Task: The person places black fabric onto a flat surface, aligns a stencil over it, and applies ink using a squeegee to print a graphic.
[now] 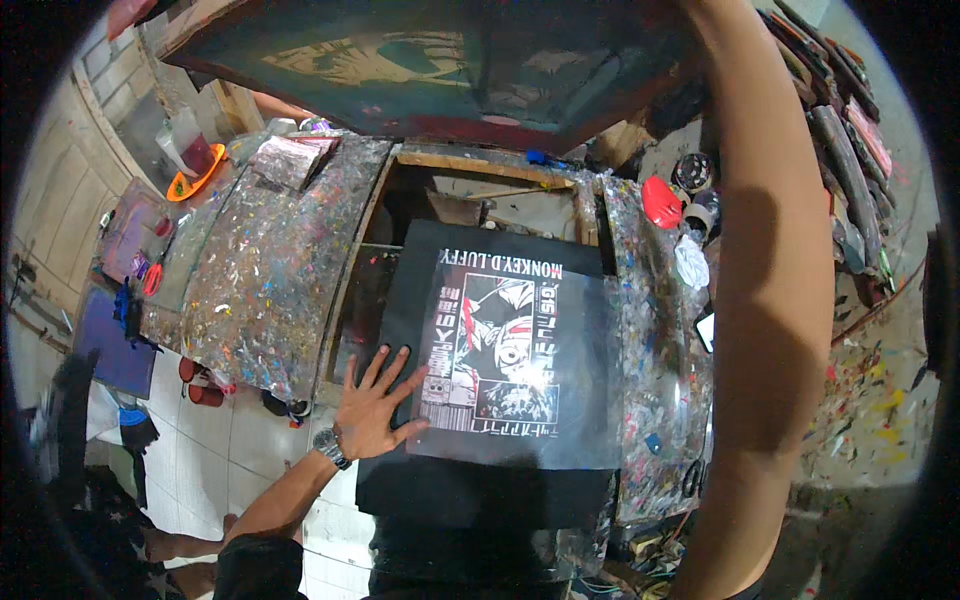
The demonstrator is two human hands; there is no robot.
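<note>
From where I stand, the white-and-red print lies on black cloth, just right of the spread fingers of the left hand, its thumb by the edge of a glossy clear sheet. Beyond those fingertips a dark framed panel tilts up; left of them sits a paint-speckled tabletop. Well to their right, the right arm stretches upward, its hand out of sight, so I can't tell how its fingers are set.

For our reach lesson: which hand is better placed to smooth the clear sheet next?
Likely the left hand, spread by the clear sheet; the right arm reaches up, its hand out of view.
</note>
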